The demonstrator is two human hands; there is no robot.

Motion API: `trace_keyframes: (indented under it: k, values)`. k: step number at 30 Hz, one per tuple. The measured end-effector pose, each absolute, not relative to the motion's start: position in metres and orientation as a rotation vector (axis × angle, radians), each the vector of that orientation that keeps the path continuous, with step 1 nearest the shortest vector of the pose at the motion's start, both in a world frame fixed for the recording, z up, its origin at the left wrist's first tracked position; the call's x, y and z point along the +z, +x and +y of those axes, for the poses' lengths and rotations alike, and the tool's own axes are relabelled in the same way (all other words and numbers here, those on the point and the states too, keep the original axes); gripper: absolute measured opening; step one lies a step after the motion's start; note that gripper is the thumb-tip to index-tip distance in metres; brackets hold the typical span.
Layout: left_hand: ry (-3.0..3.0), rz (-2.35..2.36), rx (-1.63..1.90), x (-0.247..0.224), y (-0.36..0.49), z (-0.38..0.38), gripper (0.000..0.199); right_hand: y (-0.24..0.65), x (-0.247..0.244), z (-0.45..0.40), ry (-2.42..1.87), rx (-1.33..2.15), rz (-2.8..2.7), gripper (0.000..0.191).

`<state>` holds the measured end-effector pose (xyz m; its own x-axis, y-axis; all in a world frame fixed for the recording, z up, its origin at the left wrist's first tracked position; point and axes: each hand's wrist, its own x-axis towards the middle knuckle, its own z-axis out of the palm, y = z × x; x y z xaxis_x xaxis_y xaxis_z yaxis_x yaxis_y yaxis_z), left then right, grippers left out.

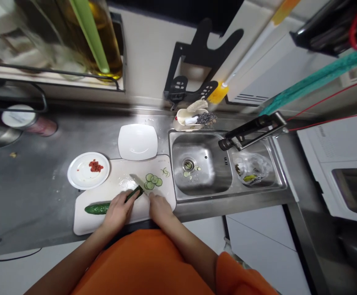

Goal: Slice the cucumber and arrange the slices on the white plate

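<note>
On a white cutting board (pixel 89 221) lies a dark green cucumber (pixel 98 208), its left end sticking out past my left hand (pixel 117 209). The fingers of that hand press down on the cucumber near its cut end. My right hand (pixel 160 209) is closed around the handle of a kitchen knife (pixel 138 181), whose blade stands at the cucumber's right end and points away to the upper left. Several round cucumber slices (pixel 153 181) lie just right of the blade. Thin green peel strips (pixel 165 172) rest near the board's right edge.
Behind the board stand a square white plate (pixel 138 141) and a round plate (pixel 80 170) with chopped red pieces (pixel 96 166). To the right is a steel sink (pixel 203 176) with a black faucet (pixel 246 131) and a plastic bag (pixel 255 168). A lidded jar (pixel 28 119) stands at left.
</note>
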<state>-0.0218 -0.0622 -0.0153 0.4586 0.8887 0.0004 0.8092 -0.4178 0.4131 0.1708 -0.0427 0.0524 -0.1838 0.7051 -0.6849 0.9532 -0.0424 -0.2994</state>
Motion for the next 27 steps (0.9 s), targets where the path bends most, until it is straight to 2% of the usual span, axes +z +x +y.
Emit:
trace_keyframes:
  k: [6,17,27]
  values:
    - [2.303,1.510,0.391,-0.005,-0.048,-0.065,0.044,0.174,0.057,-0.041,1.763,-0.992,1.946,0.033]
    - [2.349,1.641,0.362,-0.003,-0.157,-0.074,0.041,0.194,0.060,-0.050,1.734,-0.745,2.153,0.022]
    - [2.372,1.691,0.352,-0.015,-0.165,-0.073,0.043,0.205,0.053,-0.058,1.795,-0.617,2.207,0.037]
